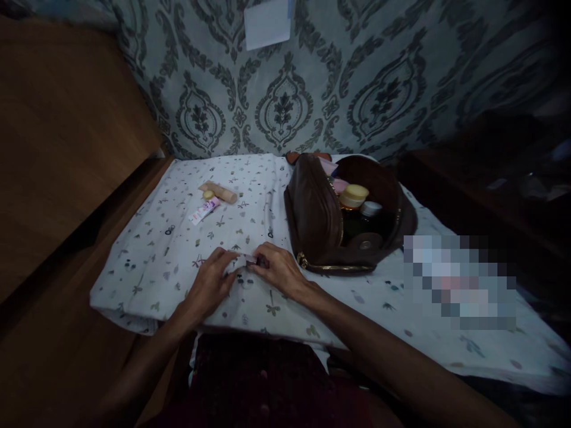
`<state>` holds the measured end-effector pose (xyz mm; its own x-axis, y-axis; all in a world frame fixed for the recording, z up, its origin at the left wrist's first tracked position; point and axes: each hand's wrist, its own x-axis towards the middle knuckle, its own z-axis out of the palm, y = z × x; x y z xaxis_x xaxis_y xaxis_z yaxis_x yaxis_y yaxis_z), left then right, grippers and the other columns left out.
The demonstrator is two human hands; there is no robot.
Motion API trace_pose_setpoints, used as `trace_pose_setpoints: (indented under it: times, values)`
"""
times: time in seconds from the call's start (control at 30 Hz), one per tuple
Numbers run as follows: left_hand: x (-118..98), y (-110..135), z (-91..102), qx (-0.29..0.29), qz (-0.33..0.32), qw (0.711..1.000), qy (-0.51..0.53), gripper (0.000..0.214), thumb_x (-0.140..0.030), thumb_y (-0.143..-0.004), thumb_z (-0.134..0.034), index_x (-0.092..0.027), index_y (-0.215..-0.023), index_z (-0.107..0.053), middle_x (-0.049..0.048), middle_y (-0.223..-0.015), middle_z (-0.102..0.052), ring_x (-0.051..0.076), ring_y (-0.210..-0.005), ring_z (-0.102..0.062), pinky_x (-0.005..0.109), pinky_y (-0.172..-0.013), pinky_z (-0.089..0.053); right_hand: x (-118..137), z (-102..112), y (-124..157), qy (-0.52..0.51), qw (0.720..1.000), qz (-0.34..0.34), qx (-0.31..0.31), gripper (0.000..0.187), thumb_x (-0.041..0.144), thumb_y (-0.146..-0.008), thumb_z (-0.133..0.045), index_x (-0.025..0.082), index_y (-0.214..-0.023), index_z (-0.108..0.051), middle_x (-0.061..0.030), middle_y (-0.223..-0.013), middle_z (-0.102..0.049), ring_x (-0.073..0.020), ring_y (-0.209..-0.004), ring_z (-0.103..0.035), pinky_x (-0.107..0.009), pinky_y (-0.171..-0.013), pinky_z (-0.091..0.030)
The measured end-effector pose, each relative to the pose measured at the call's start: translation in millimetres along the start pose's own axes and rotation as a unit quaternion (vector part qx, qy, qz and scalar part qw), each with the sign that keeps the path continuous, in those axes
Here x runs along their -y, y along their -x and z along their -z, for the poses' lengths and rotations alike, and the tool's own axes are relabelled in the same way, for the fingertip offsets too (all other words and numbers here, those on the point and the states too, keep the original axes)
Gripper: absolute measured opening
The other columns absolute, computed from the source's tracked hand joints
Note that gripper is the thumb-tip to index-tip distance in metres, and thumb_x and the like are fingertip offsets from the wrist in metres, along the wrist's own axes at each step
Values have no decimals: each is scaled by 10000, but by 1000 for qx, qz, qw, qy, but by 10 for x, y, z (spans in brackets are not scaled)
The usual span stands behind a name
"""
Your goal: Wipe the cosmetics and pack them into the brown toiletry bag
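The brown zippered bag [312, 205] is the reference for all positions, given as the wearer sees them. It stands open on a white printed cloth [156, 255], with its gold-coloured zipper [339, 268] running along the near edge.

Handled item: a small pale-and-dark item [250, 258], located to the near left of the bag, just above the cloth (its exact type is too small to tell).

Right hand [279, 270]: beside the near left corner of the bag. The fingers are curled, with thumb and fingertips closed on the dark end of the item.

Left hand [213, 280]: farther left of the bag. The hand is half-curled; the forefinger meets the pale end of the item and the thumb sits lower, with a gap between. Whether it grips cannot be told.

Bag contents: a yellow-lidded jar [354, 195], a white-lidded container [370, 208] just beside it, and pink packages [329, 167] toward the far left side.

Left of the bag, beyond the hands: a beige tube [225, 194], a small yellow round piece [208, 195] and a pink-and-white tube [204, 210], grouped together.

Behind the bag: a wall with damask-patterned wallpaper [283, 104].
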<state>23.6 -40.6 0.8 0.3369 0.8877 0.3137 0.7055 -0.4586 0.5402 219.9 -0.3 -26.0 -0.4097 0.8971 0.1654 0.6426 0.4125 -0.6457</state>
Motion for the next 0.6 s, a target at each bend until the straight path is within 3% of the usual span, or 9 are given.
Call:
trace_pose_setpoints:
  times: [0.23,0.43,0.6]
  values:
    - [-171,-58,-132,12,-29,999,17,307,-115,-870,-521,-205,-1156,-588,62,-1002,-578,197,-937,-598,338,-857,-526,-17,-40,19,41,997,60,14,253,63,-775,-664,194,-984,-608,-11,-925,-569,-141,-735,-537,-254,-648,-387]
    - [20,-60,71,-5,13,999,-36,163,-174,-885,-535,-172,-1025,-619,58,-941,-596,212,-883,-599,339,-791,-506,-32,-39,13,46,996,68,22,257,174,-824,-701,200,-1068,-628,-15,-932,-572,-140,-751,-558,-256,-666,-414]
    - [162,30,175,-16,40,998,-53,139,-187,-884,-545,-168,-999,-622,54,-922,-602,207,-865,-600,322,-760,-489,-10,-10,12,63,996,57,41,213,296,-850,-689,181,-1027,-662,-35,-966,-588,-152,-787,-582,-263,-669,-421]
